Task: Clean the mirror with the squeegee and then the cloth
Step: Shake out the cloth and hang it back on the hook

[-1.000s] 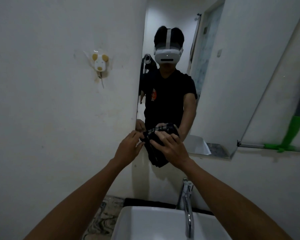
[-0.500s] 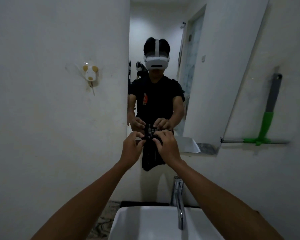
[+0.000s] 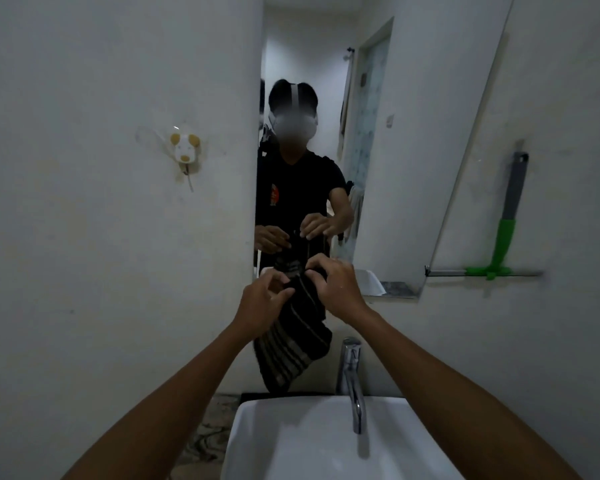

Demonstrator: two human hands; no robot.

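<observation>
A dark cloth (image 3: 293, 344) with pale stripes hangs in front of the wall just below the mirror (image 3: 406, 161). My left hand (image 3: 262, 304) pinches its upper left part and my right hand (image 3: 336, 285) grips its top edge. Both hands sit at the mirror's bottom left corner. The squeegee (image 3: 503, 247), green with a grey handle, hangs on the wall to the right of the mirror, blade down and away from both hands. The mirror shows a person in a black shirt holding the cloth.
A white sink (image 3: 312, 441) with a chrome tap (image 3: 352, 379) lies directly below the hands. A small dog-shaped hook (image 3: 186, 148) is stuck on the white wall to the left. A patterned floor shows left of the sink.
The cloth has unfolded and now hangs longer below my hands. My hands have moved slightly apart along its top edge. The view has shifted so the squeegee shows fully.
</observation>
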